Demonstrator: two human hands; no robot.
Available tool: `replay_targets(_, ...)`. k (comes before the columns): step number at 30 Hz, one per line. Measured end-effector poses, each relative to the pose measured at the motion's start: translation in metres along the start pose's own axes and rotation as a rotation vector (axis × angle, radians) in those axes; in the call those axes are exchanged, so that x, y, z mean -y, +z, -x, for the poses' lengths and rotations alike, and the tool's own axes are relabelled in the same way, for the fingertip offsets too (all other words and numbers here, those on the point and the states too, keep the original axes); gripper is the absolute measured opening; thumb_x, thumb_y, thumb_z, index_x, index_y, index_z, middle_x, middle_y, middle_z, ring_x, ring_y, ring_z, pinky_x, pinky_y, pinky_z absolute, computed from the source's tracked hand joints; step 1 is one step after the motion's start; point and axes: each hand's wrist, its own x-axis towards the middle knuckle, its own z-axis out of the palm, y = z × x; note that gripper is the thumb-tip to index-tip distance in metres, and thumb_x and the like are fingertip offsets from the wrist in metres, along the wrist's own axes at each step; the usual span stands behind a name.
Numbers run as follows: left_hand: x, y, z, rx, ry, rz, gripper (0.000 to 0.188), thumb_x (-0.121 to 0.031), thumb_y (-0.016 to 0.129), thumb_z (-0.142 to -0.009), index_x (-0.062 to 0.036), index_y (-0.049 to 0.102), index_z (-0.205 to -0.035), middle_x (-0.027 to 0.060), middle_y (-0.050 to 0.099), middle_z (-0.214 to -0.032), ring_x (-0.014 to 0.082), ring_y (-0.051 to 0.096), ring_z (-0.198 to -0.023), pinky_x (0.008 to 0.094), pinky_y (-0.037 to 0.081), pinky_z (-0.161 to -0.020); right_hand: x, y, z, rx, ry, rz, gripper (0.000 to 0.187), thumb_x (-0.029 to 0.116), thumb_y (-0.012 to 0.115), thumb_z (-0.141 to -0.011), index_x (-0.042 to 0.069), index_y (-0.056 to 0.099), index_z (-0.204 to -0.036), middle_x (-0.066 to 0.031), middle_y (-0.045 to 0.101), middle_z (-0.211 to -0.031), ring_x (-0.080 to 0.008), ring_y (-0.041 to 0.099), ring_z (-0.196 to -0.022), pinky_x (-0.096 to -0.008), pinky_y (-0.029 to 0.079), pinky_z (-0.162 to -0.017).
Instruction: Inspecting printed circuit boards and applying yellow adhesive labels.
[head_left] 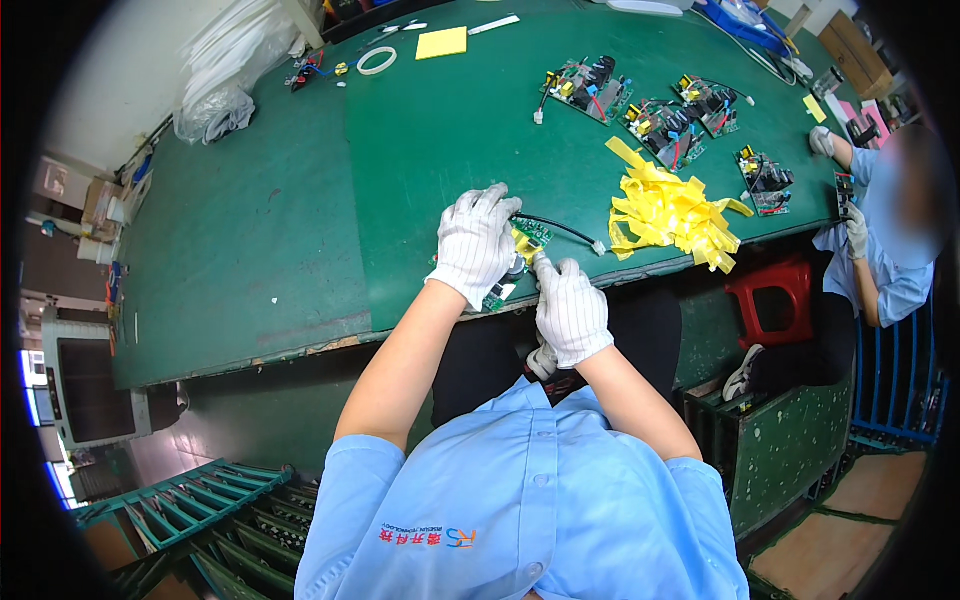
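Note:
A green circuit board (pixel 535 234) with black and yellow parts lies at the near edge of the table, partly hidden under my hands. My left hand (pixel 474 240), in a white striped glove, is closed over the board's left side. My right hand (pixel 573 312), gloved the same way, has its fingers curled, with the fingertips against a yellow part (pixel 524 244) at the board's right side. Whether a small piece is pinched there is hidden. From the board a black cable (pixel 560 228) runs right to a white plug. Beyond it sits a heap of yellow strips (pixel 672 215).
Several similar boards (pixel 660 130) stand at the far right on the green table (pixel 250 220). Farther back are a tape roll (pixel 377 61), a yellow sheet (pixel 441 43) and plastic bags (pixel 232 70). At the right, a co-worker (pixel 885 215) handles another board beside a red stool (pixel 775 300).

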Motion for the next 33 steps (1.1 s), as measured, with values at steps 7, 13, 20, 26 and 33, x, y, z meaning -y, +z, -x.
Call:
replay_targets(7, 0.001, 0.002, 0.000, 0.015, 0.027, -0.022, 0.030, -0.009, 0.059, -0.081, -0.0145, 0.067, -0.109, 0.0105, 0.063, -0.123, 0.0330, 0.059, -0.109, 0.0454, 0.047, -0.091, -0.001, -0.002, -0.008, 0.032, -0.109, 0.115, 0.038, 0.013, 0.055, -0.081, 0.007, 0.060, -0.119, -0.0128, 0.055, -0.083, -0.0261, 0.062, -0.069, -0.0393, 0.052, -0.053)
replay_targets(13, 0.000, 0.001, 0.000, 0.032, 0.022, -0.026, 0.031, -0.008, 0.059, -0.081, -0.0144, 0.067, -0.111, 0.0108, 0.063, -0.124, 0.0329, 0.059, -0.111, 0.0455, 0.046, -0.093, -0.011, 0.011, -0.008, -0.118, -0.101, -0.103, 0.034, 0.015, 0.052, -0.086, 0.007, 0.061, -0.119, -0.0149, 0.055, -0.079, -0.0283, 0.063, -0.065, -0.0395, 0.052, -0.054)
replay_targets(20, 0.002, 0.003, 0.000, 0.054, 0.003, -0.032, 0.035, -0.007, 0.057, -0.082, -0.0148, 0.065, -0.115, 0.0100, 0.061, -0.127, 0.0328, 0.057, -0.114, 0.0456, 0.045, -0.095, -0.003, 0.017, -0.007, -0.143, -0.021, -0.128, 0.032, 0.016, 0.053, -0.087, 0.007, 0.061, -0.117, -0.0140, 0.055, -0.078, -0.0282, 0.063, -0.064, -0.0388, 0.052, -0.053)
replay_targets(26, -0.001, 0.003, 0.000, -0.013, -0.027, -0.057, 0.045, -0.010, 0.058, -0.083, -0.0148, 0.057, -0.127, 0.0128, 0.056, -0.132, 0.0353, 0.052, -0.120, 0.0493, 0.039, -0.102, 0.002, 0.016, -0.009, -0.156, -0.024, -0.141, 0.033, 0.017, 0.053, -0.087, 0.006, 0.061, -0.117, -0.0152, 0.056, -0.079, -0.0298, 0.063, -0.063, -0.0396, 0.053, -0.054)
replay_targets(33, 0.001, 0.002, 0.001, -0.056, -0.009, -0.081, 0.051, -0.011, 0.054, -0.086, -0.0110, 0.049, -0.137, 0.0179, 0.048, -0.140, 0.0385, 0.044, -0.129, 0.0523, 0.029, -0.111, 0.013, 0.025, -0.020, -0.087, 0.136, -0.419, 0.033, 0.014, 0.049, -0.089, 0.006, 0.058, -0.120, -0.0228, 0.061, -0.084, -0.0404, 0.065, -0.072, -0.0492, 0.053, -0.065)
